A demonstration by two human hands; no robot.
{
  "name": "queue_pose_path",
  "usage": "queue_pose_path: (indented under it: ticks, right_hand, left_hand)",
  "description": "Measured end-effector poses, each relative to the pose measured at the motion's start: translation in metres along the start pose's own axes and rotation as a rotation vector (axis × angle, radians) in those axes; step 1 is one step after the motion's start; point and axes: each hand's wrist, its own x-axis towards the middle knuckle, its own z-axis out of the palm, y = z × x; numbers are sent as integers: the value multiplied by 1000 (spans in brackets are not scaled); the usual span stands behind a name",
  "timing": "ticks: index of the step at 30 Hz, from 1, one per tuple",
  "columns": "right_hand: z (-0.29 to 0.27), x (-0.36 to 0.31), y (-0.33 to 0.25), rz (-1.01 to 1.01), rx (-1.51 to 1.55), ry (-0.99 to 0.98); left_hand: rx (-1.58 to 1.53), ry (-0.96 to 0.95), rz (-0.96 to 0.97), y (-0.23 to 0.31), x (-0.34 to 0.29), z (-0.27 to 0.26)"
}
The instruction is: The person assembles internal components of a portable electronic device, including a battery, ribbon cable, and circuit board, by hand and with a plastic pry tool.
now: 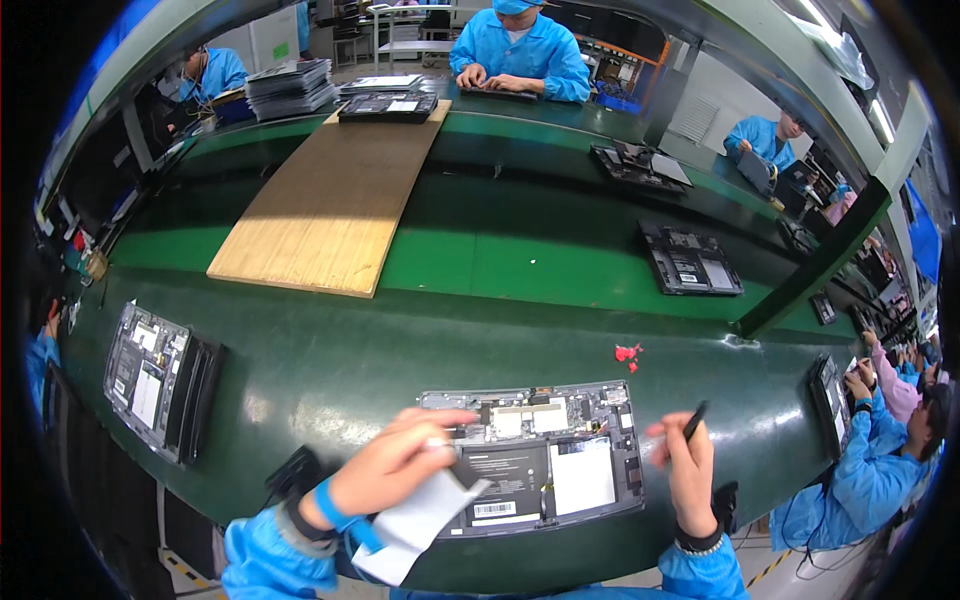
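An open laptop base (pixel 535 460) lies in front of me with its inner parts bare. Its black battery (pixel 505 485) and a white rectangular panel (pixel 583 476) show along the near side, the circuit board along the far side. My left hand (pixel 400 465) is over the laptop's left part, index finger stretched out and the other fingers curled on a white sheet (pixel 415 525) that hangs below. A blue strap (pixel 345 515) rings that wrist. Right of the laptop, my right hand (pixel 685 460) is raised, gripping a slim black tool (pixel 696 420); its exact kind is unclear.
More opened laptops (pixel 150 380) stand stacked at left. Red scraps (pixel 627 354) lie beyond my laptop. A wooden board (pixel 330 200) spans the green belt, which carries further laptop bases (pixel 690 260). A metal post (pixel 820 260) rises at right. Co-workers (pixel 525 50) in blue sit around.
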Motion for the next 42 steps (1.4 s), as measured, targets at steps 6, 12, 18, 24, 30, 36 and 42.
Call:
queue_pose_path:
  ticks: [6,12,18,24,30,36,42]
  right_hand:
    - [-12,-34,6,322,-329,-444]
    - [28,15,-51,169,-33,-631]
    - [158,160,-66,309,424,-679]
    - [295,260,-51,256,970,-512]
    - [182,327,-39,-81,245,-386]
    - [-59,380,49,-279,-1044,435]
    - [-107,368,69,162,-927,461]
  left_hand:
    - [256,91,-150,-22,-79,47]
    - [-507,436,-200,-16,-59,21]
    - [-485,959,130,-16,4,-71]
    - [-275,751,-8,-51,58,-53]
    - [-428,443,-300,-89,151,-10]
    - [-496,297,-321,-111,244,34]
    - [-716,158,-183,-118,334,101]
